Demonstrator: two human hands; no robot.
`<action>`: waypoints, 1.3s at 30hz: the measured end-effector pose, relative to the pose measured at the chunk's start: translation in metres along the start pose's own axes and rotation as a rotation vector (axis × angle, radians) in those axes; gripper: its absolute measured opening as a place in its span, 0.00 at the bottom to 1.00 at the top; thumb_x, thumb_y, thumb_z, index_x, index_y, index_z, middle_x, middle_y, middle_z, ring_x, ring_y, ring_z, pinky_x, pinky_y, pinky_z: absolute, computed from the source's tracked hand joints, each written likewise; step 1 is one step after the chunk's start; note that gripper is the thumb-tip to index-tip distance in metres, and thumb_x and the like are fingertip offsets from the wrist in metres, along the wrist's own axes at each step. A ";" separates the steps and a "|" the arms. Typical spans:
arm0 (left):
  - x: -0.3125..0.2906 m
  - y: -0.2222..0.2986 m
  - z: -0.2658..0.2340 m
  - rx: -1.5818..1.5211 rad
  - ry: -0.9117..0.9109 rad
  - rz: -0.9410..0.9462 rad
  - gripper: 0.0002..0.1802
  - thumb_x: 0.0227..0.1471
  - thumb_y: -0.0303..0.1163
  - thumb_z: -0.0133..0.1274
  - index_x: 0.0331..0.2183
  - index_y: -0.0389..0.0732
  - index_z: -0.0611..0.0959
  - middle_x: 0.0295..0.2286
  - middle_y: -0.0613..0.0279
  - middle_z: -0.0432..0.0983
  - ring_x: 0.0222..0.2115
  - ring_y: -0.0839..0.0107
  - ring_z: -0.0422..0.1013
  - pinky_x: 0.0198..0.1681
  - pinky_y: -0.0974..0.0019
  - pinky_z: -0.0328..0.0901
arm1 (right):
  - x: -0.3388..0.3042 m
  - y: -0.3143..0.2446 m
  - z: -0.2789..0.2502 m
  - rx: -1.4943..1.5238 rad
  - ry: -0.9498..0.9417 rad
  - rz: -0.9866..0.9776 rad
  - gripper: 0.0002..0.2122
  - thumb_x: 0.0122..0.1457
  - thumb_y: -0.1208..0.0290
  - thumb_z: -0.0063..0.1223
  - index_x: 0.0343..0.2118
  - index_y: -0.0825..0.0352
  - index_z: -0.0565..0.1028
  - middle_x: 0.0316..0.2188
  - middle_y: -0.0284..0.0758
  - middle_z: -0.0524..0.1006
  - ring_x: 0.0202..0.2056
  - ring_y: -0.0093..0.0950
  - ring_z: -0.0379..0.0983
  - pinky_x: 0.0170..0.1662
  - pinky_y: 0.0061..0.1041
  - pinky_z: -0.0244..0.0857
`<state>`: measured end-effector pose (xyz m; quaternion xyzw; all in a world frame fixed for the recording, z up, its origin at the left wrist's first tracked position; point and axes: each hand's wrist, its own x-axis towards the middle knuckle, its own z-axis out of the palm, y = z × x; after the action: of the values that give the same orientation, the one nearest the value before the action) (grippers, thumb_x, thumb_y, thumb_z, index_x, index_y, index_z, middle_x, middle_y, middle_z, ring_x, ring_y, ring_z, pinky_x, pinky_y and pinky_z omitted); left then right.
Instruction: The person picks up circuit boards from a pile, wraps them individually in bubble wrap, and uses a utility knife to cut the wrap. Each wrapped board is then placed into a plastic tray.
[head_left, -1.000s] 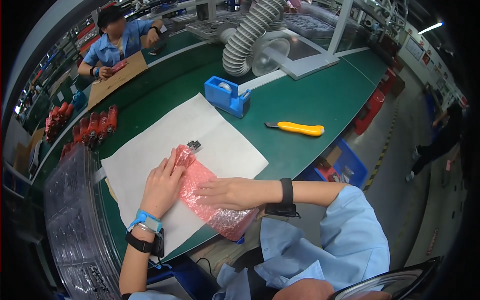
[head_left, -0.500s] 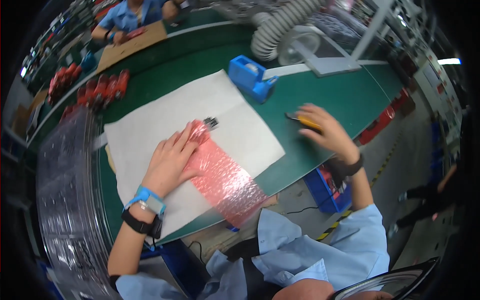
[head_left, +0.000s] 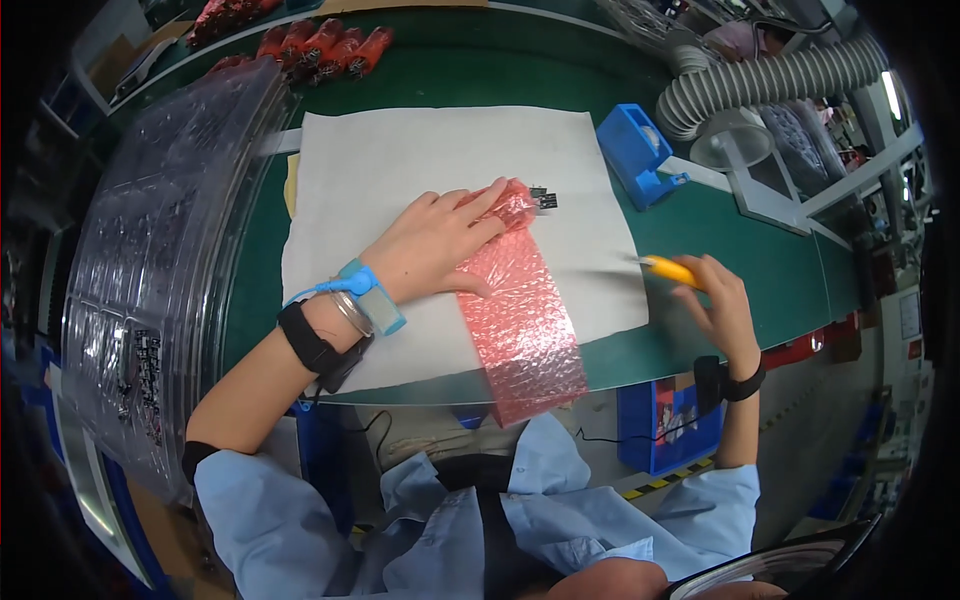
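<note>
My left hand (head_left: 428,244) presses a sheet of pink bubble wrap (head_left: 525,318) onto a white sheet (head_left: 370,150). Its fingers curve over the rolled upper end, where small black electronic parts (head_left: 544,198) stick out on the right. The wrap's lower end hangs over the table's near edge. In my right hand (head_left: 728,312) is a yellow utility knife (head_left: 672,270), held above the green table to the right, its tip pointing left toward the white sheet. A blue strap with a cord circles my left wrist.
A blue tape dispenser (head_left: 634,150) stands beyond the sheet's right corner. Clear plastic trays (head_left: 175,240) are stacked at left, with red-wrapped bundles (head_left: 325,50) behind. A grey flexible duct (head_left: 775,85) reaches over the far right. Below the near edge is a blue bin (head_left: 640,430).
My view has turned, shifting the table in the picture. The knife has come off the table, raised in my right hand with its tip toward the sheet. My left hand stays on the wrap.
</note>
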<state>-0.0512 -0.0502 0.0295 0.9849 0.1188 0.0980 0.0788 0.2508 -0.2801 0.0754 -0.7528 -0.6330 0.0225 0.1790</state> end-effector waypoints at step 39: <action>0.003 0.001 -0.005 -0.019 -0.090 -0.046 0.40 0.35 0.55 0.63 0.49 0.46 0.71 0.63 0.51 0.46 0.57 0.53 0.58 0.57 0.55 0.56 | 0.127 -0.072 0.039 -0.107 -0.328 -0.823 0.12 0.54 0.66 0.57 0.37 0.66 0.75 0.23 0.36 0.75 0.24 0.35 0.74 0.27 0.32 0.67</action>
<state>-0.0496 -0.0493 0.0352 0.9846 0.1368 0.0528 0.0954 0.1976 -0.1390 0.0845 -0.4330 -0.9001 0.0358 0.0313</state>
